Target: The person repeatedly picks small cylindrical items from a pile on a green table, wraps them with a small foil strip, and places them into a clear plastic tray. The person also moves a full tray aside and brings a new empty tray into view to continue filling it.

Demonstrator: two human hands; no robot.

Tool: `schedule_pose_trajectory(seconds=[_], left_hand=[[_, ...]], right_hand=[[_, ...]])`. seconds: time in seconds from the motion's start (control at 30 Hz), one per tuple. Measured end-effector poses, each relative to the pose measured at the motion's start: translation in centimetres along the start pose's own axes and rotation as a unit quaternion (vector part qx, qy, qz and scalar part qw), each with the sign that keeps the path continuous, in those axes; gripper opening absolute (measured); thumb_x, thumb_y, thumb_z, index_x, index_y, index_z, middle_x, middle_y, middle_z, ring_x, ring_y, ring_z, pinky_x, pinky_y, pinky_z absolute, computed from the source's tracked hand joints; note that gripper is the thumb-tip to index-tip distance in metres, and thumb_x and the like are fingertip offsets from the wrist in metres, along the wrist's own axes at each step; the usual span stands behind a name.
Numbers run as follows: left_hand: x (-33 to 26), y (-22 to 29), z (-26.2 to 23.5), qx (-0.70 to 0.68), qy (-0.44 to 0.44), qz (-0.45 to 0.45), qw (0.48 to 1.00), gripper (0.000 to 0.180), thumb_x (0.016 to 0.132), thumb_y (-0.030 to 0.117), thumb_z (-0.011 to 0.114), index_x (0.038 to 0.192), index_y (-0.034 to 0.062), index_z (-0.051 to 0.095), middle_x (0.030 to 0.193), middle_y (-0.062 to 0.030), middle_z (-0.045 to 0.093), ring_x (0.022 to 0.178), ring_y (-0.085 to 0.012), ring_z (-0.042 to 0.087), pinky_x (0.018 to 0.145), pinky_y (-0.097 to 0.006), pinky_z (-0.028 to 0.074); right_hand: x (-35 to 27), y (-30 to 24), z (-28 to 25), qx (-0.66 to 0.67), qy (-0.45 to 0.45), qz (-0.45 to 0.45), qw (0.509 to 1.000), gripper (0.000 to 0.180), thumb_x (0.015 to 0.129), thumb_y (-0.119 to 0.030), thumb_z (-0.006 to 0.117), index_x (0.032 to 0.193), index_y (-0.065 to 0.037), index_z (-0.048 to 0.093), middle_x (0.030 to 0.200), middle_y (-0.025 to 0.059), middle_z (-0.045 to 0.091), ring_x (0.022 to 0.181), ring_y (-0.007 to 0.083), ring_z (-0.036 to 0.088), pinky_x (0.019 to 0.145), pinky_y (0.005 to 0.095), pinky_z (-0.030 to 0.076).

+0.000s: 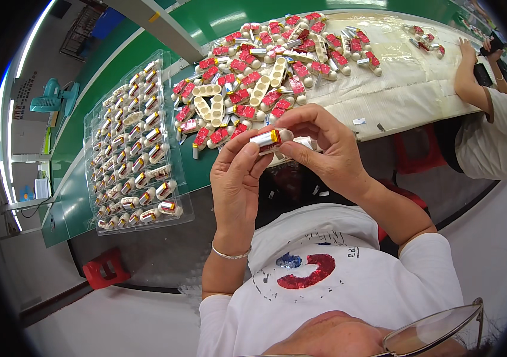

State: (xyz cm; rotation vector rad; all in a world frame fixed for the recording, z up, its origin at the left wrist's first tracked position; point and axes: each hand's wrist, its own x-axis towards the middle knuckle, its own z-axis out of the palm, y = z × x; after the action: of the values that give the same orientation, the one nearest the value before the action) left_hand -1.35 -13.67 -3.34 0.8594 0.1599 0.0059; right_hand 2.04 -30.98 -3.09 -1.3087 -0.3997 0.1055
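In front of my chest I hold a small cream piece with rounded ends, carrying a silver cylinder (263, 140) with a red and yellow end that looks like a battery. My left hand (235, 169) grips it between thumb and fingers. At its other, cream end, the thumb and fingers of my right hand (330, 146) are closed in a pinch. Just beyond my hands lies a heap of similar cream pieces with red wrapping (247, 111). Several bare cream holders with round hollows (260, 90) rest among them.
To my left, a clear plastic tray (185, 205) holds rows of pieces with silver cylinders. A metal post (167, 30) rises by the green table (63, 205). At the right, another person (497, 128) sits by the table's pale covering (384, 107). Red stools (106, 269) stand below.
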Motion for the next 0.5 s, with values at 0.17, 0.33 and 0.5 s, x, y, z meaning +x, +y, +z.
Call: schedule_pose_trajectory(seconds=[0.17, 0.33, 0.5], left_hand=[[-0.16, -0.17, 0.77, 0.054, 0.007, 0.049, 0.997, 0.023, 0.091, 0.002, 0.062, 0.113, -0.0044, 0.061, 0.117, -0.0202, 0.065, 0.104, -0.0228, 0.067, 0.092, -0.033, 0.057], [-0.47, -0.31, 1.01, 0.137, 0.01, 0.103, 0.985, 0.024, 0.089, -0.002, 0.064, 0.113, -0.0033, 0.063, 0.121, -0.0201, 0.064, 0.107, -0.0197, 0.065, 0.092, -0.03, 0.054], [-0.65, -0.46, 0.65, 0.163, 0.0, 0.146, 0.976, 0.024, 0.087, -0.005, 0.065, 0.111, -0.0026, 0.065, 0.122, -0.0214, 0.064, 0.106, -0.0183, 0.065, 0.092, -0.028, 0.052]], right_hand=[[0.31, -0.17, -0.02, -0.158, 0.012, -0.1, 0.982, 0.013, 0.084, -0.004, 0.073, 0.091, -0.005, 0.063, 0.113, 0.0089, 0.061, 0.107, 0.0159, 0.058, 0.094, 0.0309, 0.045], [0.46, -0.14, -0.11, -0.178, 0.012, -0.097, 0.979, 0.013, 0.081, -0.006, 0.075, 0.088, -0.005, 0.064, 0.111, 0.0085, 0.062, 0.107, 0.0174, 0.058, 0.094, 0.0315, 0.044], [0.43, -0.4, -0.14, -0.172, 0.003, -0.082, 0.982, 0.01, 0.082, -0.006, 0.074, 0.085, -0.004, 0.065, 0.111, 0.0089, 0.062, 0.106, 0.0168, 0.058, 0.094, 0.0309, 0.044]])
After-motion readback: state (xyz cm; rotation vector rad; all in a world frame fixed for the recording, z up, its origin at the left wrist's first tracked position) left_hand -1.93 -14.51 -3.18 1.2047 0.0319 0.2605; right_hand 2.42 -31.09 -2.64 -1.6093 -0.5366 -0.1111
